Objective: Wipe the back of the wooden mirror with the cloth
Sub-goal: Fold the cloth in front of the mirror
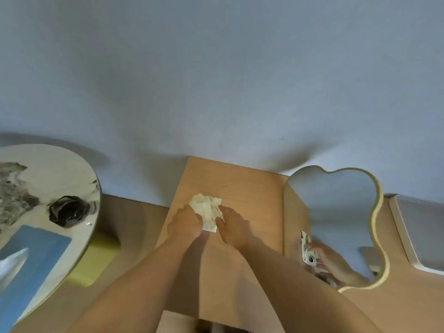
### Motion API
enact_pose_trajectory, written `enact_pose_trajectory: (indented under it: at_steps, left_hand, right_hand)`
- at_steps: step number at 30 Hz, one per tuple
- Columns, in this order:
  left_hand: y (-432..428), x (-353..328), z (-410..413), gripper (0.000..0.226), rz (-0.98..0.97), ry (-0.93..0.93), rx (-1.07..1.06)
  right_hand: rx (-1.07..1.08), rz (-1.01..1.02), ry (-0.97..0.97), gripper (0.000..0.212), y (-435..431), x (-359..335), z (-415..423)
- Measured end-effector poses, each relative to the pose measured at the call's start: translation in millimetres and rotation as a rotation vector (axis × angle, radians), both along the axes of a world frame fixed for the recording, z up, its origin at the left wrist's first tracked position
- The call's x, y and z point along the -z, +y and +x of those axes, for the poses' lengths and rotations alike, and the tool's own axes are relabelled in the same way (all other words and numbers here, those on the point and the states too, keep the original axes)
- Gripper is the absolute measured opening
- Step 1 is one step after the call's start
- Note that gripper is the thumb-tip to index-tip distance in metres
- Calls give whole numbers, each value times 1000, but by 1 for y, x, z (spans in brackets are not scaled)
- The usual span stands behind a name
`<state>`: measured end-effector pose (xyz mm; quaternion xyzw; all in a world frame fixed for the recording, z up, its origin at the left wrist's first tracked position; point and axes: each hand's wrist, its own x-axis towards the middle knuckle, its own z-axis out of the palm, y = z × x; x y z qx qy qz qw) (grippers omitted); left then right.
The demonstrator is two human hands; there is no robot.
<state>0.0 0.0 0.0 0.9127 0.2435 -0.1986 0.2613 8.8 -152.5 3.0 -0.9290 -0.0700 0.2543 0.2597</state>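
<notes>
Both hands meet on the crumpled cloth [207, 211], on the wooden tabletop [240, 188] left of the mirror [336, 212]. The left hand [186, 223] and right hand [234, 228] each close a narrow grip on it, probably gathering it into a wiping pad. The mirror shows its glass side, so its back is not yet reachable.

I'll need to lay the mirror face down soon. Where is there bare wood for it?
The wooden top is bare behind the cloth up to the wall, and in front of both hands towards the near edge. The middle is crowded: left hand and right hand gather the cloth. The mirror borders the right.
</notes>
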Motion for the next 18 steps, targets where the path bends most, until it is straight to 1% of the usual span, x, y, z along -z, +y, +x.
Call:
enact_pose_trajectory:
  at_steps: [2,4,8,9,13,15,17,18]
  left_hand:
    - [3,13,16,43,-24,50,-67]
    - [3,21,28,47,-55,83,-122]
    - [-1,33,42,59,-128,135,-263]
    - [-1,36,45,57,-158,136,-282]
    - [-6,35,50,33,-266,77,-327]
    - [-12,28,48,31,-313,33,-327]
    - [-23,15,41,27,-345,-12,-287]
    - [-31,6,36,23,-355,-52,-258]
  right_hand:
    - [-18,65,65,53,6,12,13]
    - [-57,60,108,52,11,19,22]
    - [-54,37,123,50,14,32,30]
    - [-50,41,125,50,14,34,31]
    - [19,110,166,49,10,33,34]
    - [140,204,221,43,6,28,35]
    - [282,333,261,29,1,17,33]
    - [343,392,267,29,-2,9,32]
